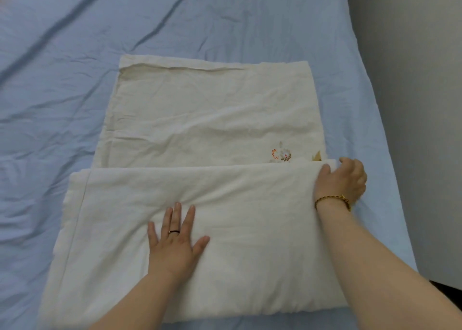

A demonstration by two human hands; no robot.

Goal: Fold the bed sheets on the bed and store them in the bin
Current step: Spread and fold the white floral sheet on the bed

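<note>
Bed sheet (215,119), cream with a small flower motif (282,154) near its right edge, lying flat on the blue-covered bed (75,54) — partway through a fold. The near portion has been turned over onto the rest, so that its free edge runs across the sheet from left to right, just short of the motif. The left hand (175,239) rests palm down with fingers spread on the folded layer; it grips nothing and seems placed to pin the cloth so the layers do not slide. The right hand (343,177) is curled over the right end of the folded edge, fingers closed on the corner of the sheet, apparently to square that corner against the layer below. A ring (174,231) shows on the left hand and a gold bracelet (333,199) on the right wrist. The far hem lies flat and untouched (shallow creases cross the exposed cloth). The hands are well apart — one holds, one adjusts. By this reading, further folds remain. No bin is in view. A grey wall (412,104) borders the bed on the right.
</note>
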